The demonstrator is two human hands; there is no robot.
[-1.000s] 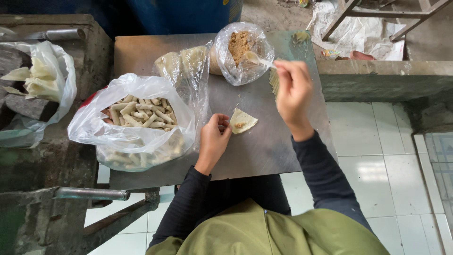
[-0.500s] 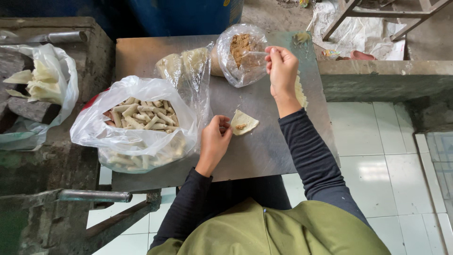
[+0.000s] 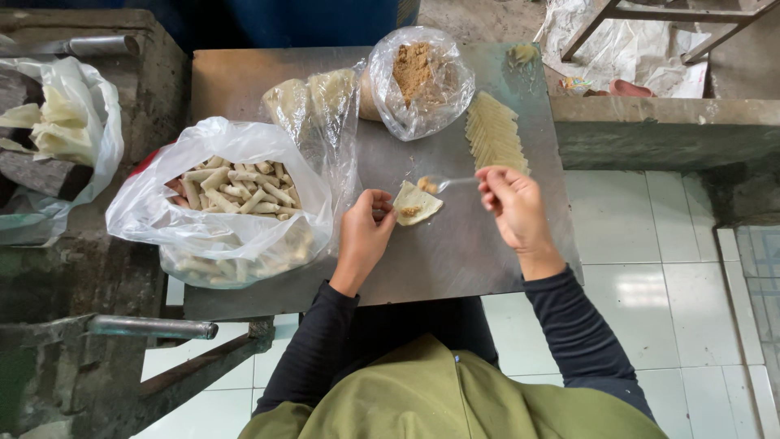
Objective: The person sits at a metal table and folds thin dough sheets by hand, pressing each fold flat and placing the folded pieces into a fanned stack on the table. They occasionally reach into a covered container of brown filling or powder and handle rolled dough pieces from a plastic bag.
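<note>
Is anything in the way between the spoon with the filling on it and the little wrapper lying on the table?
Nothing visible is. The right hand holds the spoon, whose bowl hangs right over the top edge of the wrapper. The left hand sits at the wrapper's left side, clear of the spoon's way.

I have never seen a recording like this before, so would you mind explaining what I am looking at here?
There is no machine: a camera on a person's head looks down at their own two bare hands over a grey metal table. The right hand holds a spoon carrying a little brown filling above a small pale wrapper. The left hand rests at the wrapper's edge. On the table lie a white bag of finished rolls, a clear bag of brown filling, a clear bag of wrappers and a row of pale wrappers.
</note>
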